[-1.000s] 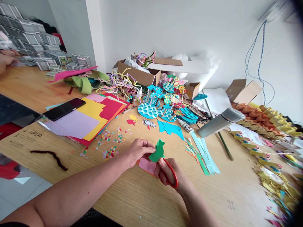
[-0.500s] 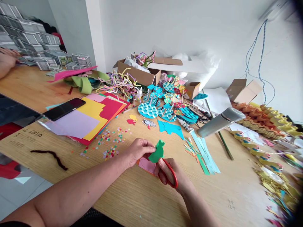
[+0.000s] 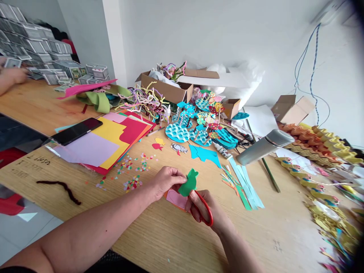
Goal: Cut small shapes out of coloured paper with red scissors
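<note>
Between the thumb and fingers of my left hand (image 3: pixel 167 182) is a green paper cutout (image 3: pixel 189 183), roughly fish-shaped with a notched tail at its top. My right hand (image 3: pixel 209 210) grips red-handled scissors (image 3: pixel 209 216); their blades are hidden behind the paper and fingers. Under both hands lies a pink paper piece (image 3: pixel 174 198) with a drawn outline, edged by orange paper. Beyond them sit a red paper fish (image 3: pixel 157 146), a yellow one (image 3: pixel 159 141) and a black-and-white printed cutout (image 3: pixel 179 148). Small confetti-like paper bits (image 3: pixel 133 183) are scattered to the left.
Coloured paper sheets (image 3: pixel 85 149) with a black phone (image 3: pixel 78 131) lie left. Blue wavy-paper fish models (image 3: pixel 178 132) stand at the back. Right are paper strips (image 3: pixel 247 185), a grey flask (image 3: pixel 264 146) and egg-carton pieces (image 3: pixel 309 148). Another person's hand (image 3: pixel 14 76) is far left, by stacked boxes.
My hands, the green paper and the scissors stay almost in place, with only a slight shift of the paper. The other person's hand at far left has moved and a small box shows near it.
</note>
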Tool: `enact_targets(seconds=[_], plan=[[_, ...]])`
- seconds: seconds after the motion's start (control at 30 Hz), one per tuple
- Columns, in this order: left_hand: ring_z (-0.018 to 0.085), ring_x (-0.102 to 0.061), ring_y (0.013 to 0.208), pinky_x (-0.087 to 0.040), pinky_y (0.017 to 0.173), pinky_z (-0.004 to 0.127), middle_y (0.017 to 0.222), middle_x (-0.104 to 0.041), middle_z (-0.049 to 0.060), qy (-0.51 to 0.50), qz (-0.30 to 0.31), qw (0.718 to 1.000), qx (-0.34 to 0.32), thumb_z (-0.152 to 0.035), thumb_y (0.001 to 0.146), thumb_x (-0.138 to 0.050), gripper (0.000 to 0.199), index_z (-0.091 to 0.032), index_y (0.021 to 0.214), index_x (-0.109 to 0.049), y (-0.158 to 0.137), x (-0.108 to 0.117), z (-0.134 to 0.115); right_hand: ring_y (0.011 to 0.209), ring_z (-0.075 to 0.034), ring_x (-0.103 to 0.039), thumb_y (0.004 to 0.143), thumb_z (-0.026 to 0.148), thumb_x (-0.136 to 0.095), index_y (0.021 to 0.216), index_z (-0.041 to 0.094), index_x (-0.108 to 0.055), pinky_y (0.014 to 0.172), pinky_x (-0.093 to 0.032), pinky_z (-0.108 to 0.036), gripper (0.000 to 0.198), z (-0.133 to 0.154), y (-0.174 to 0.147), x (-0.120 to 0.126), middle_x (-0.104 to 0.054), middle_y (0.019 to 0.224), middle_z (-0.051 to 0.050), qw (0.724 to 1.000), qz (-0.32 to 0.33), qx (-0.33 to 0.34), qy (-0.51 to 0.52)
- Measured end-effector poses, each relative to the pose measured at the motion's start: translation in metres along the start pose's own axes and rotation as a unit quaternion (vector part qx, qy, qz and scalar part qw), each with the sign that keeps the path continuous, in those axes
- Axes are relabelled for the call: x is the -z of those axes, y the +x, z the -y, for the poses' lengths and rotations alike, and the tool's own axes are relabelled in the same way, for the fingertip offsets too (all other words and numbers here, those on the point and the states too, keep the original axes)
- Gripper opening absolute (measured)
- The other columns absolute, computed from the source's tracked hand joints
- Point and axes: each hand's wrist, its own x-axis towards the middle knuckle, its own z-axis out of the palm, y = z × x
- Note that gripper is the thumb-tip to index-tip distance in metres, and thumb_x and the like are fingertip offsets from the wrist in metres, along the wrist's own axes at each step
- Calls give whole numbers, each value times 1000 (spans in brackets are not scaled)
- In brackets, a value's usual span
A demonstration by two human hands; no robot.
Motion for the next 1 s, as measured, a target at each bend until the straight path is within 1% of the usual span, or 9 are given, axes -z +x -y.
enact_targets(seconds=[0.23,0.43,0.57,0.77,1.0], plan=[[12,-57,52,-45,56,26,59,-64,3,-8,10,1000,-4,-31,51,-78,29,-11,67,-65,-1,0,0,30,-6,-30,79,76,-41,58,13,-60,40,-25,-23,69,0,1,-1,-40,32,4,1000,-3,1,7],[11,-54,52,-44,55,27,59,-61,0,-4,42,999,28,-31,53,-78,28,-12,67,-62,-1,2,1,30,-6,-30,75,79,-41,56,13,-59,40,-25,-22,71,3,1,-1,-40,32,4,1000,-22,-5,-3],[10,-54,53,-42,55,26,61,-60,0,-18,57,998,34,-28,53,-79,27,-13,67,-62,-1,3,1,30,-5,-30,74,80,-42,56,13,-59,39,-25,-22,71,4,0,-1,-40,33,5,1000,-27,-7,4],[9,-52,52,-40,55,25,60,-58,-2,-43,54,997,44,-25,52,-79,26,-14,66,-60,-2,3,-1,30,-5,-30,74,78,-43,56,14,-59,39,-24,-22,69,6,0,-1,-40,33,5,1000,-27,-10,-2],[10,-53,56,-40,56,25,64,-60,0,-50,55,996,44,-23,53,-77,24,-14,66,-59,-1,5,0,31,-6,-30,75,77,-43,58,14,-60,40,-25,-23,68,4,0,-1,-41,32,4,999,-35,-10,-5]])
